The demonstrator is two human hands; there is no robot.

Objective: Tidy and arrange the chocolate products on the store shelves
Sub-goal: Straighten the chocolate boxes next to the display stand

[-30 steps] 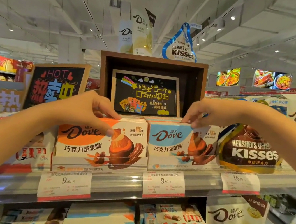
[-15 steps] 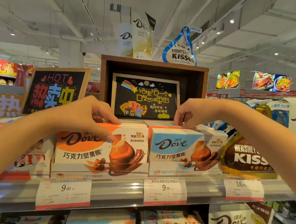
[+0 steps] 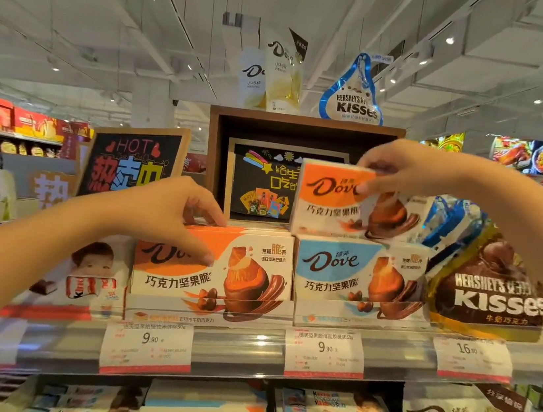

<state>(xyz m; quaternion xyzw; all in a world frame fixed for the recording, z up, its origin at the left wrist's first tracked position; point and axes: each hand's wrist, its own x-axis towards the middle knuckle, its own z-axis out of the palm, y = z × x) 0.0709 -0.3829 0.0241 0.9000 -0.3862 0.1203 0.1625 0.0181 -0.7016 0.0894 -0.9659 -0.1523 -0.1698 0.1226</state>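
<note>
White ceiling [image 3: 82, 8], recessed spotlights [image 3: 450, 40], pillar [image 3: 152, 103]

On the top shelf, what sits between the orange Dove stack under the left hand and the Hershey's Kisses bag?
In the head view, the blue Dove stack fills that gap, with the orange Dove box in the right hand raised above it.

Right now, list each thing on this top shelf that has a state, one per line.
Orange Dove box in the right hand: lifted above the blue row, upright.
Right hand: pinches that box's top edge.
Orange Dove row: upright, front-facing on the shelf.
Left hand: grips the orange row's front box.
Blue Dove row: upright, shelved.
Hershey's Kisses bag: standing, leaning slightly.
</note>
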